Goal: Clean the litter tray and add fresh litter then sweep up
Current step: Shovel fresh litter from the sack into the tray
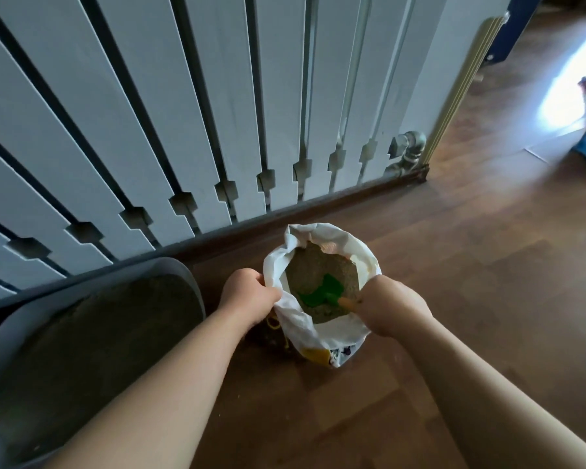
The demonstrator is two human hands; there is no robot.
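both hands are at the mouth of an open litter bag [313, 335] standing on the wooden floor [471, 265]. left hand [247, 292] grips the bag's white rim on its left side, fingers curled over the folded edge and thumb on the outside. right hand [389, 306] is closed round the orange handle of a small scoop [322, 291]; the fingers themselves are mostly hidden behind the back of the hand. the scoop's green blade lies on the fresh litter [318, 265] inside the bag, pointing away from the person. the bag's rim is rolled outward, and yellow and printed colour shows low on its near side.

just left of the bag sits the grey litter tray [175, 265], its rounded corner near the left hand without touching it, with greyish litter [99, 333] spread across its inside. behind both runs a dark skirting board [352, 198] under a white panelled radiator [183, 113], with a metal pipe fitting [406, 147] at its right end.
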